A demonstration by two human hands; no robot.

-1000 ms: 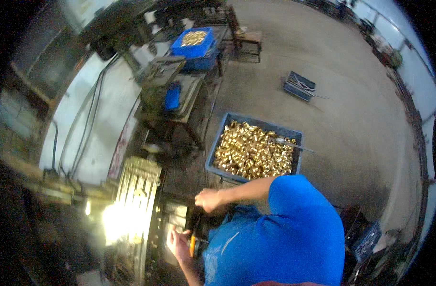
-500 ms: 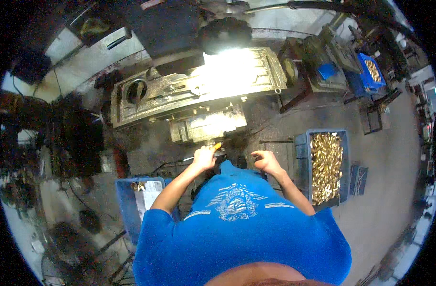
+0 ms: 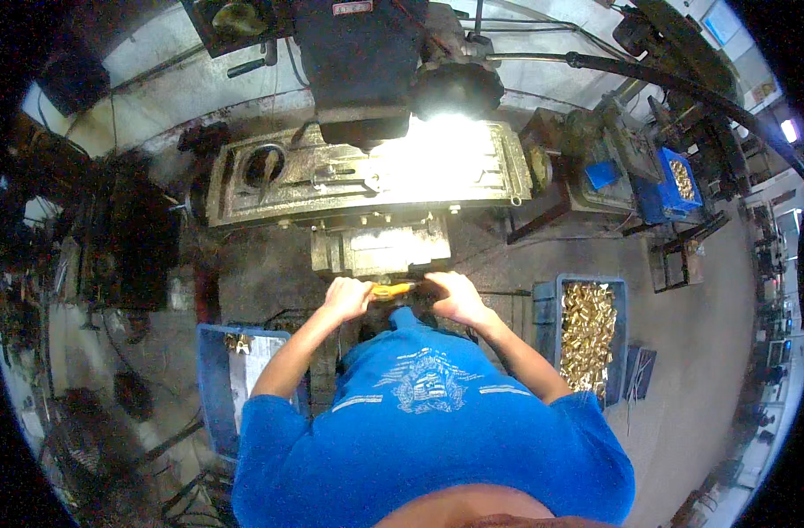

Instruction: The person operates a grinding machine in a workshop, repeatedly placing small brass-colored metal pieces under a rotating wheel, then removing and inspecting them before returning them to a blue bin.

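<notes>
My left hand [image 3: 347, 297] and my right hand [image 3: 456, 296] meet in front of my chest, just below the machine's front block [image 3: 380, 251]. Between them is a short yellow-orange object [image 3: 391, 289]. The left hand is closed around one end, and the right hand's fingers hold the other end. I cannot tell what kind of object it is. My blue shirt [image 3: 428, 422] hides everything below the hands.
A big grey machine table [image 3: 367, 172] with a bright lamp [image 3: 446, 106] over it stands ahead. A blue crate [image 3: 547, 308] full of brass parts sits at my right. At my left is another blue crate [image 3: 210, 378] holding few parts, and far right a third [image 3: 661, 189].
My view swung from the brass crate round to the machine. My right hand moved left and joined the left hand on the yellow-orange object.
</notes>
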